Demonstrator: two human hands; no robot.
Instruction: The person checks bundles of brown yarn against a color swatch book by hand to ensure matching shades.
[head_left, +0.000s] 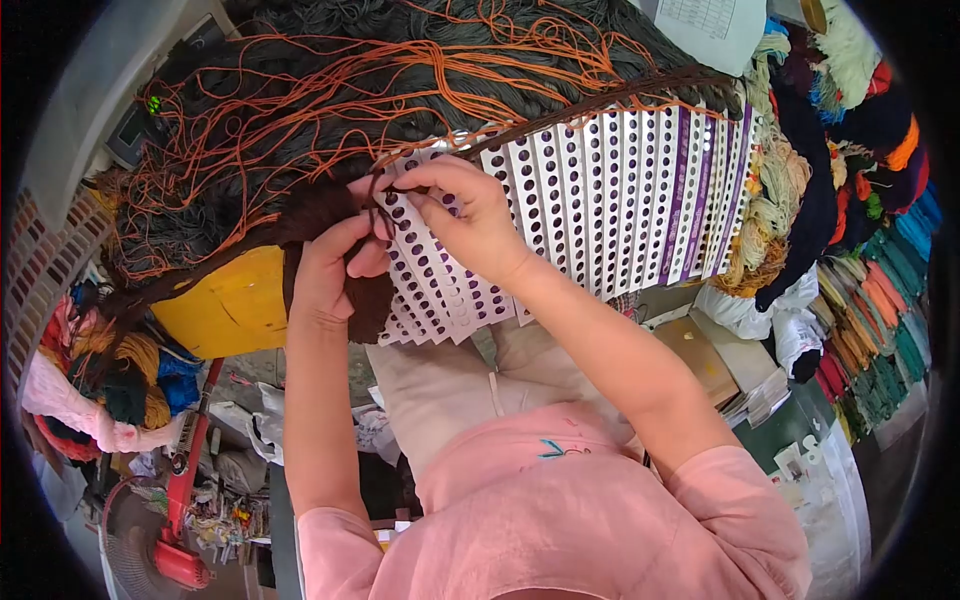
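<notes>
Two hands are working dark brown yarn over fanned white punched cards.

A yellow container (225, 305) is sitting under a big heap of dark and orange yarn (300, 110). The white cards (620, 190) are lying fanned out beside it. The left hand (330, 275) is gripping a brown yarn bundle (365, 290). The right hand (475, 225) is pinching a brown strand (385, 190) just above that bundle.

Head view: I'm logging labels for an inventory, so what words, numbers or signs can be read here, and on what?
None can be read.
Paper sheet at the top edge: printed table, too small and blurred.
Punched white cards under the hands: only holes and purple strips, no legible text.
Pink shirt: a small teal mark, not readable as letters.
</notes>
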